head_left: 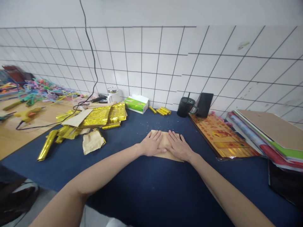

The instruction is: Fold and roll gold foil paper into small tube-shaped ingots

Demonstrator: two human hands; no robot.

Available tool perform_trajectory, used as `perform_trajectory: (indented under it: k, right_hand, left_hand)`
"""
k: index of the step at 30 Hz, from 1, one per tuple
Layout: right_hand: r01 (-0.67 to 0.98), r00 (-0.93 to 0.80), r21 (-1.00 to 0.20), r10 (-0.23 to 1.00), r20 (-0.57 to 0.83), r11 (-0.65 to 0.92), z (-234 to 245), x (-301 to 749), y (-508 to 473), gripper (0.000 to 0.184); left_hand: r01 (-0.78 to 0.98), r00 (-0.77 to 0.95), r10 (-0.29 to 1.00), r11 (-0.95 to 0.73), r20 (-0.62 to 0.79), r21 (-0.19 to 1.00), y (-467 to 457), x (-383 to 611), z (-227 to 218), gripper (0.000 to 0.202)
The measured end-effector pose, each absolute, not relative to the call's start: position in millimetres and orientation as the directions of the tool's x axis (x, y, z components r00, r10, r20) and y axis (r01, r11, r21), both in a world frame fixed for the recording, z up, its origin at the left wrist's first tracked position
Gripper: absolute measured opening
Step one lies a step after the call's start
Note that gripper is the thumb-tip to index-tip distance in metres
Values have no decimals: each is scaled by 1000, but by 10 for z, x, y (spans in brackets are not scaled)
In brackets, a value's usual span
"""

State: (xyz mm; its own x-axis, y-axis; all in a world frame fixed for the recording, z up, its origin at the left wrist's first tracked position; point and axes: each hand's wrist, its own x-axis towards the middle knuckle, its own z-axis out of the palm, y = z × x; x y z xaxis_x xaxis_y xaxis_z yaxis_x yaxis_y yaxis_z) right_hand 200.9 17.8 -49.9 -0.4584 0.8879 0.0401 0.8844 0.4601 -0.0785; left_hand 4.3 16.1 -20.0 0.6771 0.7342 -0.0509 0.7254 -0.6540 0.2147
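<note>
A tan sheet of paper [163, 135] lies on the dark blue tabletop [153, 189] in front of me. My left hand [151, 144] rests flat on its left side, fingers stretched out. On the right side of the sheet lies my right hand [178, 146], also flat with its fingers extended. The two thumbs come close together near the middle of the paper. Much of the sheet is hidden under both palms. Small pale specks are scattered on the table around its far edge.
Left are gold foil sheets [97, 116], a gold roll [47, 145] and a crumpled tan piece [92, 142]. Behind stand a tissue pack [136, 104], small gold rolls [163, 111], a dark mug [186, 106] and a phone [204, 104]. Right are orange-gold packets [222, 135] and stacked sheets [272, 129].
</note>
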Motion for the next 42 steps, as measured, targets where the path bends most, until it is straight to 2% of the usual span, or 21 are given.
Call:
perform_trajectory:
  k: [6,11,13,16,19,25,29,33,35,37,40,42]
  right_hand:
    - [900,-426,-94,904,27,426,-500,2029,133,68]
    - [965,-233,-103,970,76,240,-366,1956,88,71]
    - [942,-289,-147,951,108,302,-297,1832,28,70]
    - [805,-529,-260,844,93,533,-243,1591,-66,68]
    - [751,-592,-312,803,69,581,-265,1474,-73,69]
    - [850,-493,-230,870,-31,474,-378,1860,142,76]
    - [906,-396,-183,917,-40,383,-408,2135,318,74]
    - [962,-204,-197,977,-55,189,-349,2218,488,72]
    - [959,-161,-242,986,-40,147,-281,2174,503,69]
    - [909,-281,-316,960,15,271,-209,2080,452,60]
    - [703,-604,-476,797,-6,529,-147,1936,354,49]
    - [646,-680,-489,733,-20,586,-152,1916,362,47]
  left_hand:
    - [779,621,783,-613,-31,135,292,62,-269,89]
    - [782,621,784,-617,-22,83,284,74,-282,84]
    - [771,636,771,-635,-27,49,284,66,-275,78]
    - [721,691,718,-693,-76,0,303,40,-263,67]
    - [678,729,676,-735,-104,-28,336,20,-280,66]
    - [733,678,735,-677,23,66,361,26,-363,80]
    - [729,678,735,-675,16,116,362,19,-348,87]
    - [700,705,709,-700,16,141,332,18,-295,83]
    - [646,753,657,-745,15,167,282,35,-262,81]
    - [573,810,586,-796,14,197,204,65,-223,82]
    - [467,872,487,-858,47,214,75,117,-163,83]
    - [422,894,445,-876,53,235,17,144,-136,84]
